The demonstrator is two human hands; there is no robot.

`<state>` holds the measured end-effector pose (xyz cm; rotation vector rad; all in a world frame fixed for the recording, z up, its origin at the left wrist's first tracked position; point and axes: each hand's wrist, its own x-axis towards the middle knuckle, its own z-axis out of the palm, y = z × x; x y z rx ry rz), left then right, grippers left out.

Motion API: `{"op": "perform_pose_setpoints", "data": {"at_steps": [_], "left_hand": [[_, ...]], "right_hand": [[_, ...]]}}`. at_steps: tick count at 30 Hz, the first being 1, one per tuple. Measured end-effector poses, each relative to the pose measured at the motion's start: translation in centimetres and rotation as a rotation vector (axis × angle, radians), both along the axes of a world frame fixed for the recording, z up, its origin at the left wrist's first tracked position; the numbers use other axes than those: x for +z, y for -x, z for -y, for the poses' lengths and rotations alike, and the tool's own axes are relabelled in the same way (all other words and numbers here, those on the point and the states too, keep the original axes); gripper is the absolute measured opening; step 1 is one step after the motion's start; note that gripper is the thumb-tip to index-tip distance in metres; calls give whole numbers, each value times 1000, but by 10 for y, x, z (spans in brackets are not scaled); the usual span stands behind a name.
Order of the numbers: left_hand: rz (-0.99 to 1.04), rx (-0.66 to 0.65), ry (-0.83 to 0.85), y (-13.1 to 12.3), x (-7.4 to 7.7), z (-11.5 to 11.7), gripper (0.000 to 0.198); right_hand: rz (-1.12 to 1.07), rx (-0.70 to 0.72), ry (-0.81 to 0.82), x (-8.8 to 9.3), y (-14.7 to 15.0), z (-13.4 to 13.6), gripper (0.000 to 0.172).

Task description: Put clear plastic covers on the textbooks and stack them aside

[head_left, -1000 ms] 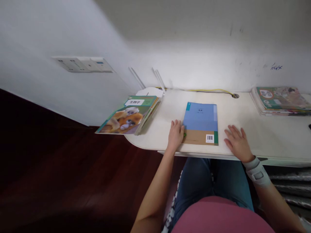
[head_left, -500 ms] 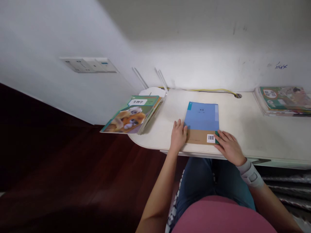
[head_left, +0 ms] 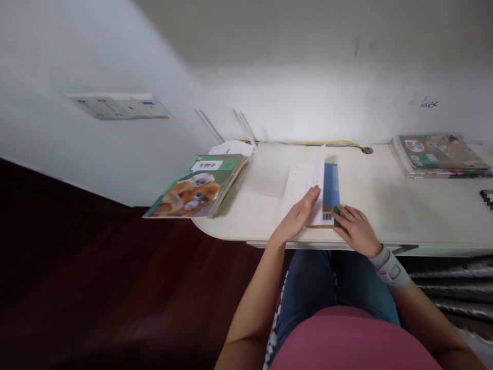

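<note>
A blue book (head_left: 331, 185) with a brown lower band and a barcode lies on the white desk, partly opened. Its cover is raised from the left and bends over to the right, with the white inner side showing. Under it, a white page (head_left: 298, 187) with faint print is exposed. My left hand (head_left: 302, 210) presses against the raised cover, fingers stretched out and close together. My right hand (head_left: 356, 228), with a grey wristband, rests at the book's lower right edge, fingers spread and touching it.
A stack of books (head_left: 196, 190) with monkeys on top overhangs the desk's left end, before a white router (head_left: 233, 147). Another book stack (head_left: 442, 154) lies at the right. A yellow cable (head_left: 319, 143) runs along the wall. A dark object (head_left: 487, 198) sits at the right edge.
The blue book's cover has been lifted and turned rightward by my left hand, which moved right across the book. My right hand stays at the lower right edge. The view has shifted slightly.
</note>
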<state>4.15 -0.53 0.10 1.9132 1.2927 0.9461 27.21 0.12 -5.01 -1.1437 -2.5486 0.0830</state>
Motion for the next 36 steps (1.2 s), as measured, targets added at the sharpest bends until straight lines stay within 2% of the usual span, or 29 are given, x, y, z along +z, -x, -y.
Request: {"op": "perform_pose_setpoints", "data": {"at_steps": [2,4,7,10,15,21,27,32,36], "left_hand": [[-66,-111,2,-18,10,-8,66],[-208,-142,-10,-39,13,-18,68],[-425,-199,-51,-74,9,-28,69],[-568,-243,-98,-104,-3,-32,71],[-742,-278,-143,-132,-22,-35,74],[-843,-256,-166,-142,-38,-38,71],[-825,-175,-155,-149,-37,-35,56],[-776,-20,-118,-165,-37,-29,52],[-768,10,-137,-170,-40,-27,50]], "right_hand": [[-37,-12,18,3,-8,-2,47],[-32,-114,-1,5,-22,-4,47],[85,-336,-46,6,-48,-3,47],[204,-430,-35,2,-69,3,49],[232,-377,-23,-4,-92,6,52],[180,-255,-34,-6,-107,0,50],[162,-236,-50,-6,-108,-1,48],[94,-244,-40,-8,-108,-1,49],[36,-254,-16,-9,-108,-1,51]]}}
